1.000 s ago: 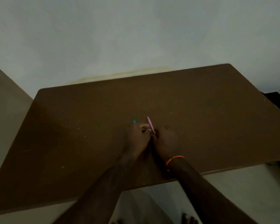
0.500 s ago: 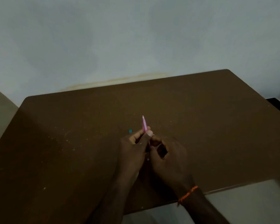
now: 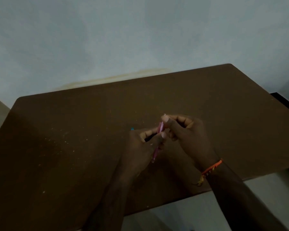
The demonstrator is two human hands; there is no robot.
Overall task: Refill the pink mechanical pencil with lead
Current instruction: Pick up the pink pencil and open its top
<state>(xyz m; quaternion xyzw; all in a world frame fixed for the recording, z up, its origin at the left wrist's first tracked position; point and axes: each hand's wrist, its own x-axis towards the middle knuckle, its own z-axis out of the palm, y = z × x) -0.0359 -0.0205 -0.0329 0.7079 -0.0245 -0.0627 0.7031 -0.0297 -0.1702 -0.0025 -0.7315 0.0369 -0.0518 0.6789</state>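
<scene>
My left hand grips the pink mechanical pencil around its middle, above the brown table. The pencil stands tilted, with its lower end showing below my fingers and its upper end pointing away from me. My right hand pinches something small and pale between thumb and forefinger just above the pencil's upper end; what it is cannot be made out. A small teal object lies on the table just left of my left hand, partly hidden by it.
The table's near edge runs below my forearms, with pale floor beyond it. A plain wall rises behind the far edge. An orange thread band circles my right wrist. A dark object sits off the table's right side.
My right hand has moved up and to the right, away from my left hand, pinching a small piece at the pencil's top. The pencil has tilted and its lower end now shows.
</scene>
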